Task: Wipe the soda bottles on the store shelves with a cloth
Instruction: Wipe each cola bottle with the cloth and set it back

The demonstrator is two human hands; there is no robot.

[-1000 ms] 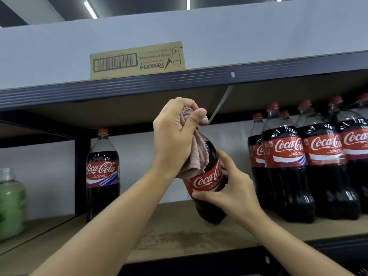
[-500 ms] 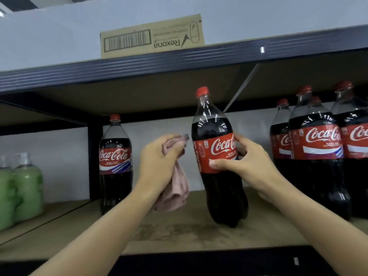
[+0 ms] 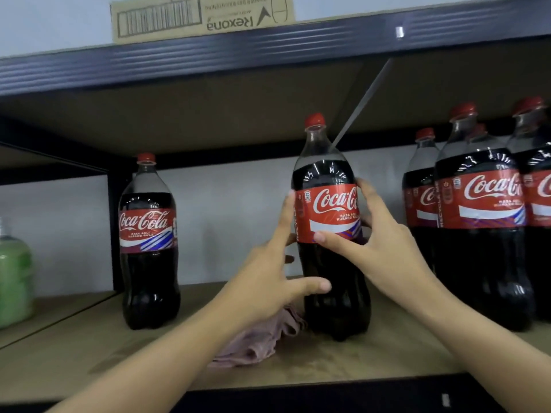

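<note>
1. I was looking at a store shelf (image 3: 343,365) of pale wooden board in a dark metal frame, with a grey wall behind it and another board close overhead.
2. The held bottle (image 3: 331,234) stood upright near the middle of the shelf, red cap on, label facing me; I could not tell whether its base rested on the board or sat just above it.
3. The cloth (image 3: 259,341), pinkish and crumpled, lay on the board just left of the bottle's base, partly hidden under my left wrist.
4. Both forearms reached up and in from the lower corners, meeting at the bottle.
5. My right hand (image 3: 384,248) gripped the bottle from the right at label height, thumb across the lower label edge and fingers curled round the far side.
6. My left hand (image 3: 268,272) was spread wide against the bottle's left flank, fingers straight up along the label, thumb stretched toward the dark body below it; it held nothing.
7. A lone bottle (image 3: 148,242) stood well apart on the left, beside the dark upright post.
8. A group of bottles (image 3: 483,234) crowded the right, near the held one.
9. A green bottle (image 3: 13,281) showed at the far left edge.
10. A cardboard box (image 3: 202,16) sat on the shelf above, print upside down.
</note>
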